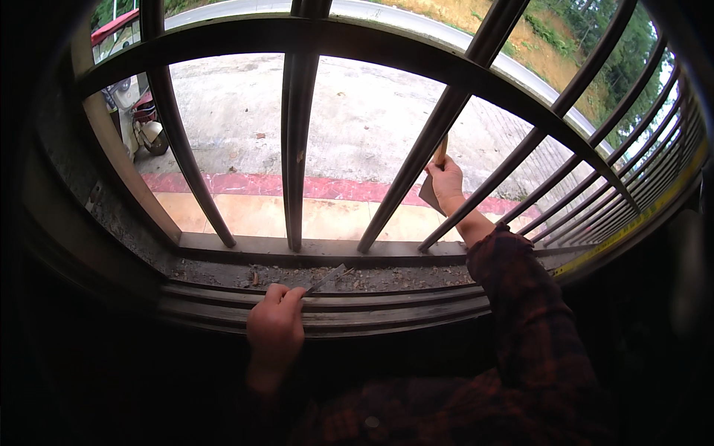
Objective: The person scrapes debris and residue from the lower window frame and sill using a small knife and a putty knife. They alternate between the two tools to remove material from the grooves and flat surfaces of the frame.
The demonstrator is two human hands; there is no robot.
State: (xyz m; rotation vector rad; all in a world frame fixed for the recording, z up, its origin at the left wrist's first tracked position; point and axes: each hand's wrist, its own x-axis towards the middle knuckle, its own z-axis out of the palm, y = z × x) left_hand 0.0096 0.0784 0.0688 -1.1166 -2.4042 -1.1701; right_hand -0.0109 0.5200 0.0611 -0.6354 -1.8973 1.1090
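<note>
My left hand (276, 318) grips a thin, flat metal strip (326, 280) at the inner edge of the window sill. The strip's far end points up and right over the debris-strewn channel (223, 273) of the sill. A thin splinter-like piece lies beside its tip. My right hand (448, 181) is up among the dark window bars (401, 167), apparently on their outer side. It holds a flat-bladed tool by its wooden handle (442, 150), the metal blade (430, 195) hanging below the fingers. Part of the handle is hidden by a bar.
A thick crossbar (379, 42) spans the upright bars. Grooved sliding-window tracks (390, 312) run along the sill's inner side. On the right lies a yellow strip with black marks (619, 228). Outside are red and beige tiles (334, 214), concrete paving (234, 122) and a parked vehicle (148, 131).
</note>
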